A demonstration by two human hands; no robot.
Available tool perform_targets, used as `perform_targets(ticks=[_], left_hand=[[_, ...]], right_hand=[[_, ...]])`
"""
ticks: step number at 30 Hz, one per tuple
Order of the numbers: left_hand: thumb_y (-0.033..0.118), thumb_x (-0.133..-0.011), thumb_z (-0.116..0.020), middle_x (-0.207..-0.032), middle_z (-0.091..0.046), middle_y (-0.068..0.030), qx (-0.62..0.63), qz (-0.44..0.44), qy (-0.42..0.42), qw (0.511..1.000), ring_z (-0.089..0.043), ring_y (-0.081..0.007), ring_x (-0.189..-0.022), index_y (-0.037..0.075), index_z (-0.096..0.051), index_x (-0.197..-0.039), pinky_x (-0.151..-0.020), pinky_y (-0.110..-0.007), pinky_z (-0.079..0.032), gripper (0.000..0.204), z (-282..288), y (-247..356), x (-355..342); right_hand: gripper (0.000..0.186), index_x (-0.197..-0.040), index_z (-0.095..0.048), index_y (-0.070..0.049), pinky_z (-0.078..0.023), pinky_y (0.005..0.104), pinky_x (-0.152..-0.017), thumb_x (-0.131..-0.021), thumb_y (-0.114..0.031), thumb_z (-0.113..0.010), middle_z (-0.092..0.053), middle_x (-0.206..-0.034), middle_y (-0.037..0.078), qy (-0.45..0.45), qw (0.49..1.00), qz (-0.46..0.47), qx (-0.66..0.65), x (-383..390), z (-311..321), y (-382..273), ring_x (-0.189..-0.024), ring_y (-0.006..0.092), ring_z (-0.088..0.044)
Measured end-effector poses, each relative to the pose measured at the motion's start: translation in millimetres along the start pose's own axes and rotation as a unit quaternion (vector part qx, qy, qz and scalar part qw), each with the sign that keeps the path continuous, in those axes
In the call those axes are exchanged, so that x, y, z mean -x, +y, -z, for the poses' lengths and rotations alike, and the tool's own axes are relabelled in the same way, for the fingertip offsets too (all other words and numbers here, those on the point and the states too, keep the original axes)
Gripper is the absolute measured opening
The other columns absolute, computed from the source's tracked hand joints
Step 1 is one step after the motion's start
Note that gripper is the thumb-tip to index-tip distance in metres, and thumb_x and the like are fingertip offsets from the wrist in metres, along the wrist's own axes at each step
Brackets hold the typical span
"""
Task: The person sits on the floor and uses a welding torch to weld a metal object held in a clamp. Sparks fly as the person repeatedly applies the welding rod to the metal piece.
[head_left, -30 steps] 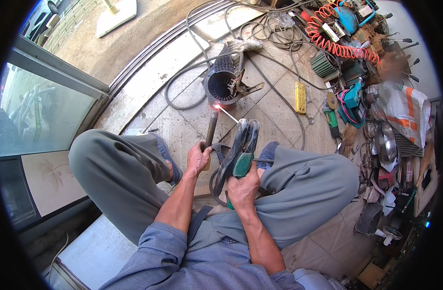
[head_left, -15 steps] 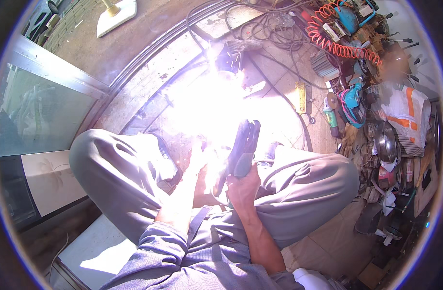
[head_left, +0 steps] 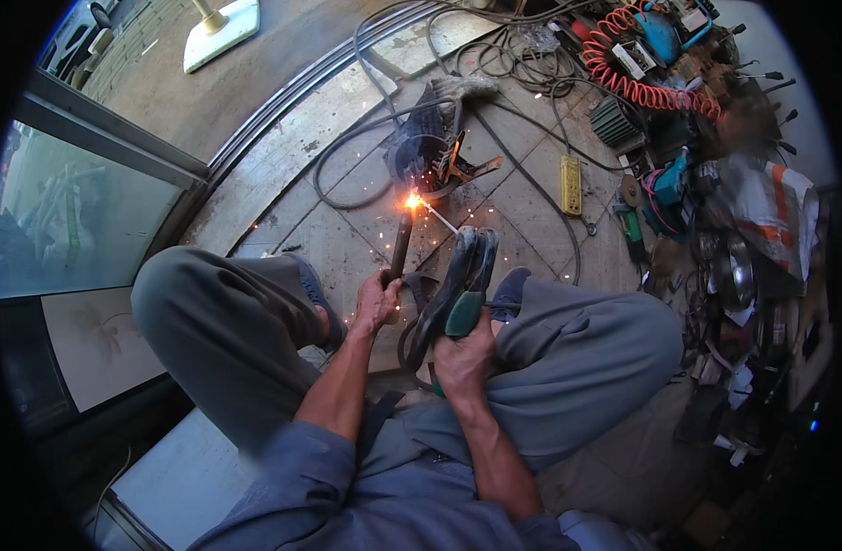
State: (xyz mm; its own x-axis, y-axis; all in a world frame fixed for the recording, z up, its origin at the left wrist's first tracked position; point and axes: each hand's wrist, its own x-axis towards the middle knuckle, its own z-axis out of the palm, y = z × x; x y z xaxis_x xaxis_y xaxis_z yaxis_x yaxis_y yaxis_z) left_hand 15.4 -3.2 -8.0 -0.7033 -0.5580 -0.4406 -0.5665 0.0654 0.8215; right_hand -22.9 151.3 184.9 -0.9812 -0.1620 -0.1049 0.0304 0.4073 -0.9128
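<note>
My left hand (head_left: 377, 301) is closed around the lower end of a dark metal rod (head_left: 402, 244), which tilts slightly as it points away from me. In my right hand (head_left: 464, 358) is a black-and-green welding electrode holder (head_left: 461, 310). A thin pale electrode (head_left: 441, 218) sticks out of its jaws toward the rod's far end. Where the two meet, an orange glow throws sparks, hiding the exact contact. Just beyond lies a round metal piece (head_left: 404, 165), with a clamp (head_left: 460, 169) beside it.
Dark cables (head_left: 513, 64) loop across the tiled floor. A yellow power strip (head_left: 570, 185), a green angle grinder (head_left: 632, 234) and a coiled red hose (head_left: 614, 78) lie to the right amid piled tools. A glass door (head_left: 81, 211) stands at left. My shoes flank the work.
The white glare that covered the middle has shrunk to a small orange glow with scattered sparks, uncovering the rod, electrode and floor. Both hands stay in nearly the same place, with their grips unchanged.
</note>
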Motion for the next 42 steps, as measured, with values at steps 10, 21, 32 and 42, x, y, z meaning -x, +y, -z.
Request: perform_targets(ticks=[10,21,32,42], left_hand=[[0.024,-0.09,-0.065,-0.093,-0.072,-0.0202,-0.008,0.018,-0.007,1.0,-0.07,-0.0317,-0.088,-0.001,-0.068,-0.11,-0.081,-0.04,-0.052,0.032,-1,-1,-1],[0.02,-0.091,-0.064,-0.095,-0.072,-0.0168,-0.011,0.016,0.008,1.0,-0.068,-0.0246,-0.087,-0.004,-0.067,-0.112,-0.081,-0.036,-0.052,0.032,-1,1,1],[0.025,-0.09,-0.066,-0.099,-0.072,-0.0214,-0.006,0.041,-0.012,0.999,-0.071,-0.0326,-0.093,-0.001,-0.068,-0.111,-0.084,-0.041,-0.052,0.033,4,14,4],[0.031,-0.09,-0.069,-0.12,-0.064,-0.0256,0.041,-0.029,0.054,0.997,-0.061,-0.0375,-0.116,-0.002,-0.058,-0.13,-0.101,-0.044,-0.046,0.053,-25,-65,-24]], right_hand=[[0.026,-0.098,-0.057,-0.001,-0.052,0.0429,-0.069,-0.074,-0.001,-0.066,-0.066,-0.076,0.019,-0.007,0.999,-0.019,0.027,-1,0,-6,-0.074,0.0404,-0.069],[0.024,-0.096,-0.056,0.0,-0.052,0.0429,-0.069,-0.074,-0.002,-0.066,-0.066,-0.076,0.02,-0.01,0.999,-0.022,0.022,-2,-1,-7,-0.075,0.04,-0.068],[0.026,-0.095,-0.056,0.0,-0.051,0.0423,-0.068,-0.074,-0.004,-0.07,-0.067,-0.076,0.019,-0.012,0.999,-0.021,0.023,-2,-1,-6,-0.073,0.0379,-0.069],[0.037,-0.105,-0.056,0.007,-0.055,0.0398,-0.073,-0.072,0.002,-0.073,-0.07,-0.087,0.023,-0.058,0.995,-0.079,0.005,0,2,-17,-0.083,0.0361,-0.073]])
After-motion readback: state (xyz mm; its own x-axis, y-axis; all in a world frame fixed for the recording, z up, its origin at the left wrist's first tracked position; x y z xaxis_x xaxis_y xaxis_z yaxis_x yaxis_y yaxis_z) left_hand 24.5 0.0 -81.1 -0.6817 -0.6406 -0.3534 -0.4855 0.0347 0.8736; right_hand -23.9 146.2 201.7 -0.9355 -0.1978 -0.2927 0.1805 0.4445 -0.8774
